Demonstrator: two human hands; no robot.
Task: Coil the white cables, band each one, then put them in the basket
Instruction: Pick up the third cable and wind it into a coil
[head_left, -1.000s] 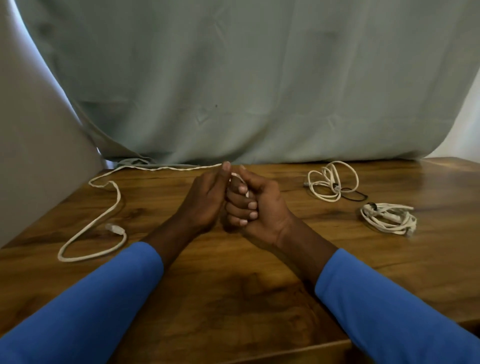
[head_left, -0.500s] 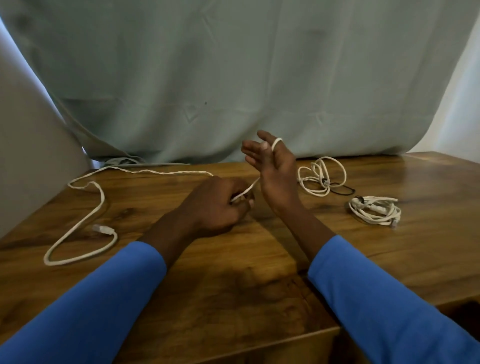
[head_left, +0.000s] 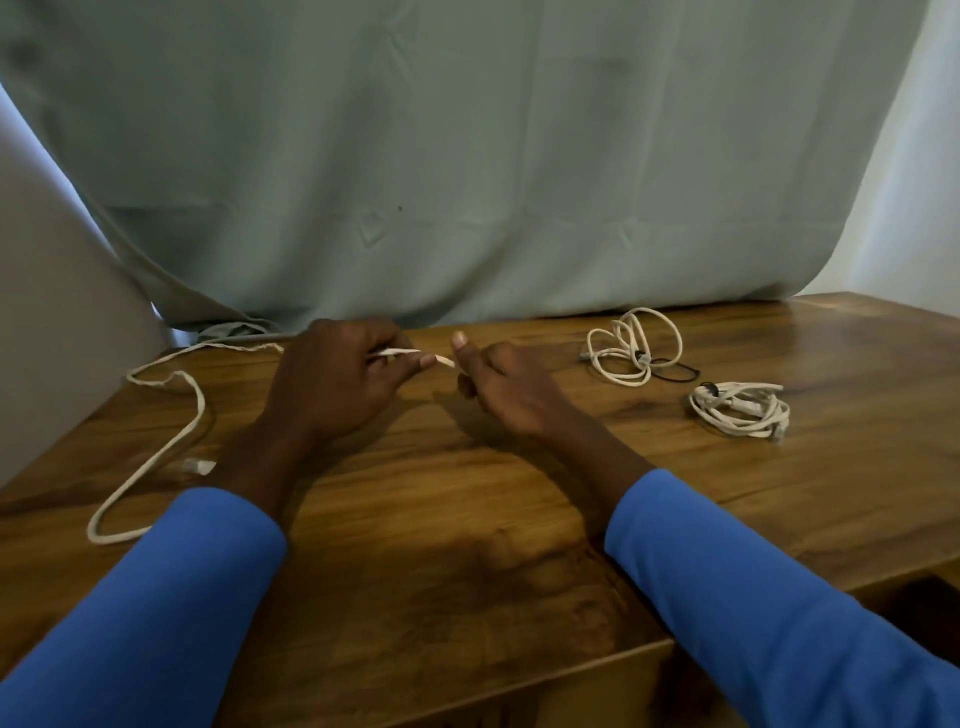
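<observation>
A long white cable snakes over the left side of the wooden table, its plug lying near my left sleeve. My left hand grips this cable near its other end. A short stretch of it runs rightward to my right hand, whose curled fingers seem to pinch the tip, thumb raised. At the right lie a loosely coiled white cable with a black band beside it, and a tighter bundled white cable. No basket is in view.
A pale green curtain hangs along the table's back edge. A light wall panel closes off the left side. The table's front edge and right corner are close to my right sleeve.
My right hand has come down from its raised position, where the cable was looped over a finger, to table height. My left hand moved up and back, still gripping the cable.
</observation>
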